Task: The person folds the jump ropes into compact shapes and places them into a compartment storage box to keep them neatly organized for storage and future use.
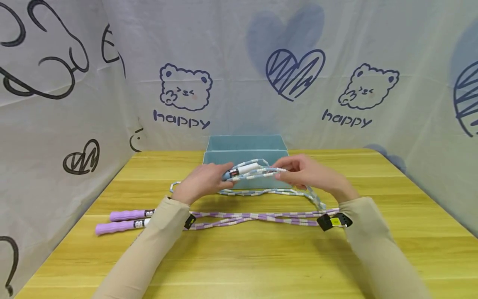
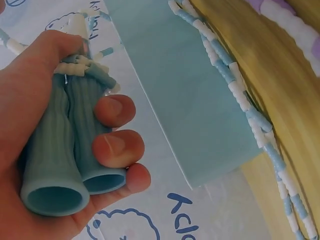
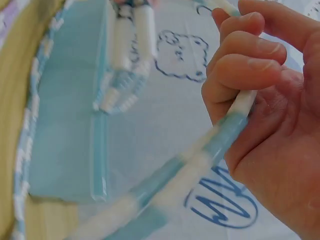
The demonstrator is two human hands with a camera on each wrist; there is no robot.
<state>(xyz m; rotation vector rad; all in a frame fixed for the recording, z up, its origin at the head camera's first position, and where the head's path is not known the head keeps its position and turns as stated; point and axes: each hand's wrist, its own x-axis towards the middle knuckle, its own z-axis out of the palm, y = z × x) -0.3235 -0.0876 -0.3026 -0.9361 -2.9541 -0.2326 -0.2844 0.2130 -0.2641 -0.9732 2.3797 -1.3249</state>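
Observation:
My left hand (image 1: 203, 181) grips two light-blue jump rope handles (image 2: 52, 150) side by side, their hollow ends toward the wrist. Some blue-and-white beaded rope (image 2: 75, 66) is looped round the handles near the thumb. In the head view the white part of a handle (image 1: 247, 168) points right. The fingers of my right hand (image 1: 311, 173) are curled round strands of the same beaded rope (image 3: 220, 137), which trail down below that hand. More of this rope (image 1: 261, 192) runs low in front of a light-blue box (image 1: 244, 154), behind the hands.
A second jump rope, purple and white, lies across the wooden table (image 1: 239, 265) nearer me. Its two purple handles (image 1: 115, 228) are at the left, its beaded strands (image 1: 228, 222) stretching right beneath my wrists. A printed white curtain (image 1: 231, 95) stands behind the box.

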